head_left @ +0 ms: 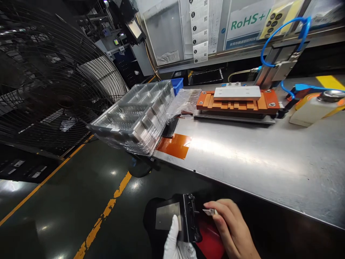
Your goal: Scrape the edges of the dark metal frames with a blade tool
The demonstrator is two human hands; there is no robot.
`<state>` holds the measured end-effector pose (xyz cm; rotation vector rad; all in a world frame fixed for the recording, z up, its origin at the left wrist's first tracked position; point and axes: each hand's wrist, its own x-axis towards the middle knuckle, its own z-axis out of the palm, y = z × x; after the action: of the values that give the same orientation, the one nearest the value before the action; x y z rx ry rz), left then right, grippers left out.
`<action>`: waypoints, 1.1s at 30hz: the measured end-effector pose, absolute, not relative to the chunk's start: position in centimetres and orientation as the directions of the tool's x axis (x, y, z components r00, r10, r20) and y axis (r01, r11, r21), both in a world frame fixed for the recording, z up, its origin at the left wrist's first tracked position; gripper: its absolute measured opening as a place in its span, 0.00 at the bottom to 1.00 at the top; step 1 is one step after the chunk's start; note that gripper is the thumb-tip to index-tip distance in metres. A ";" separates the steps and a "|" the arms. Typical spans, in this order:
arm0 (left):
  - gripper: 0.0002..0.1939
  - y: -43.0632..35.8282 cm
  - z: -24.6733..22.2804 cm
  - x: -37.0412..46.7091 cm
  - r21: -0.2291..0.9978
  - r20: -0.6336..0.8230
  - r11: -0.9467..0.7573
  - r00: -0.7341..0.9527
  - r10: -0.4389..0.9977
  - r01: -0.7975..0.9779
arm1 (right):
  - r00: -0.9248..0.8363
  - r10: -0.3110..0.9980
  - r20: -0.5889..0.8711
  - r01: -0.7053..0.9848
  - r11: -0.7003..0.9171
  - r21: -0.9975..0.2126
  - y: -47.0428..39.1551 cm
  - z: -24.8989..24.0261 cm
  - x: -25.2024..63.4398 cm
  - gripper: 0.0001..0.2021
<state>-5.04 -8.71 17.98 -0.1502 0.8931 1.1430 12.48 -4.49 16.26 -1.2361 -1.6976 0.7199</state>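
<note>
The gloved left hand point(177, 248) grips a black housing point(192, 219), thumb against its gray rectangular panel point(165, 217); the underside grip is hidden. The fingers point(228, 207) of the bare right hand point(235, 228) pinch a small blade-like tool point(208, 212) just beside the housing. Both sit before the surface point(242, 154). A sheet point(244, 36) behind reads "RoHS+".

Green lettering, "RoHS+" point(248, 21), is being displayed on a white sign point(246, 29); its right end is being covered by a yellow card point(281, 18). White Chinese characters point(244, 41), beginning with 东莞市, are being carried on the sign's blue lower band point(239, 43). Square codes point(205, 44) are being borne by a strip of labels point(199, 36), while finer print is being left illegible.
</note>
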 end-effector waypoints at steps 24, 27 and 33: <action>0.18 -8.1 19.2 -3.2 0.595 -0.633 0.370 -0.133 0.763 -0.713 | -0.355 0.855 0.379 0.461 0.513 -0.724 -3.9 17.5 11.6 0.24; 0.19 -8.0 18.9 -3.2 0.606 -0.630 0.375 -0.136 0.765 -0.702 | -0.343 0.854 0.391 0.458 0.515 -0.724 -3.7 17.6 11.5 0.25; 0.21 -8.4 17.7 -3.4 0.647 -0.610 0.352 -0.182 0.771 -0.677 | -0.326 0.808 0.491 0.456 0.589 -0.667 -3.4 17.5 11.5 0.24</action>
<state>-3.40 -8.40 17.74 0.1034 1.1842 1.2958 11.46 -3.39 17.52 -1.0077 -1.9725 0.5260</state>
